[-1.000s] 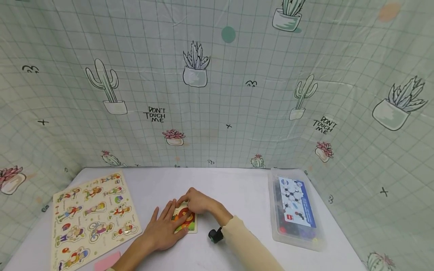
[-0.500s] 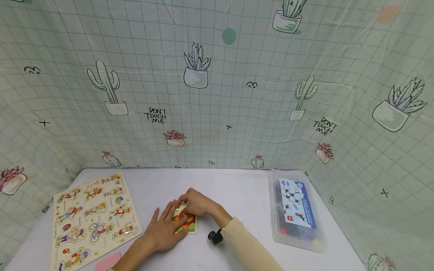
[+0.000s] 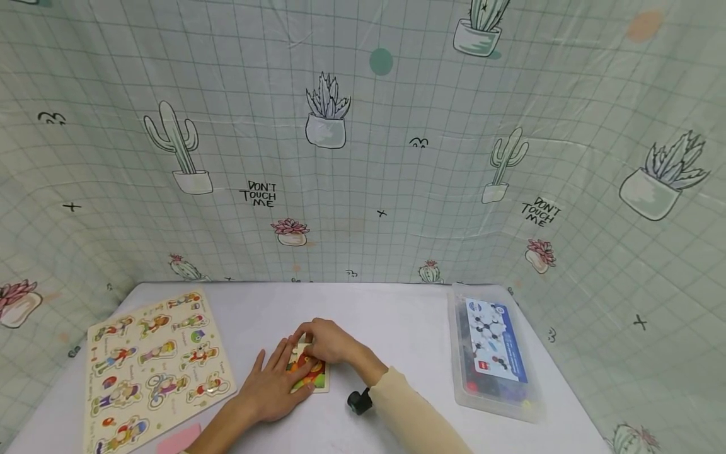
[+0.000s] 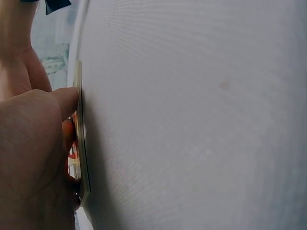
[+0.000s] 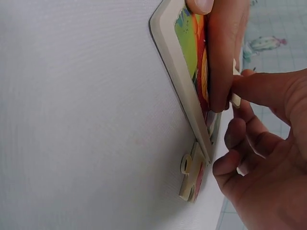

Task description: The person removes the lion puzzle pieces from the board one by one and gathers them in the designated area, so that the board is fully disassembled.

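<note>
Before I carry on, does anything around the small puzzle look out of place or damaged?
In the right wrist view, a loose puzzle piece lies on the table beside the puzzle board, not in it, so it looks stray, though perhaps just waiting. No damage stands out.

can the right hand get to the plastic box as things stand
Probably yes: nothing shows between the right hand and the box, though the hand seems to be pinching a piece.

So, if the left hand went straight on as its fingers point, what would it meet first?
Probably the right hand, whose bent fingers are at the far part of the puzzle board, just ahead of the left hand. Depth is unclear in the head view, so it might pass underneath.
</note>
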`<state>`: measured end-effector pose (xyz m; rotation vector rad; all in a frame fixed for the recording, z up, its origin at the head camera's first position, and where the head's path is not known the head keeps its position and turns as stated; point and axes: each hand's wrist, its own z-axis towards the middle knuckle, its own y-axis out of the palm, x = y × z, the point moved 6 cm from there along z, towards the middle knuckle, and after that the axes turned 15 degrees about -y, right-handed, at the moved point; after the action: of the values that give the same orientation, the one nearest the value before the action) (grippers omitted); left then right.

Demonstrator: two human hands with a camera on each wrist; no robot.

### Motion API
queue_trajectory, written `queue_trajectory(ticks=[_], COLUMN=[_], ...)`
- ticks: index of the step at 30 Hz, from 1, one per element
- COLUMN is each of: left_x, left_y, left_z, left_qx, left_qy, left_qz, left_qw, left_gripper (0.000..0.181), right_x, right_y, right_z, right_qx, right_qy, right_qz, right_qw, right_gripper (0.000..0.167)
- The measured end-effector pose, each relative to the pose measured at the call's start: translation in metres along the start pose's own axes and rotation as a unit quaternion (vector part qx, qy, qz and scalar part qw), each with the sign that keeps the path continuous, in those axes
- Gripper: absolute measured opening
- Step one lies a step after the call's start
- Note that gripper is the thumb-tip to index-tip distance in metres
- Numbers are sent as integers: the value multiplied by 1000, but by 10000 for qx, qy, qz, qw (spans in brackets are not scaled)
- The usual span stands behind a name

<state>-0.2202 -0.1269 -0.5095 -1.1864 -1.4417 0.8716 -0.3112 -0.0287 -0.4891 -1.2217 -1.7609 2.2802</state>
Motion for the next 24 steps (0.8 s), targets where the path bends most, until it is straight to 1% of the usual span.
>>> queue_trajectory(ticks=[6,9,12,16,19,24], left_x=[1,2,3,3,4,5], left_y=[0,-1,-3,-6,-8,-11], left_z=[-1,-1,-1,-2,-2,-2], left_qx=[5,75,195,362,485,714], left_qy=[92,156,212,271,326,452], left_qz=[-114,-155,-175,-154,-118,-69], left_qw=[9999,9997,9994,9989,9982,9964], left_gripper=[54,54,53,53,53,52], right_x=[2,3,4,5,5,4], right_y=[-3,-4,-4,-4,-5,-8], right_z=[-1,-3,-4,-6,-7,-9], right_qx=[181,262,291,265,259,367], right_qy=[-18,9,63,131,117,50], right_qz=[172,293,434,453,393,396], right_qw=[9997,9992,9986,9985,9988,9985], right_gripper=[23,20,16,13,11,11])
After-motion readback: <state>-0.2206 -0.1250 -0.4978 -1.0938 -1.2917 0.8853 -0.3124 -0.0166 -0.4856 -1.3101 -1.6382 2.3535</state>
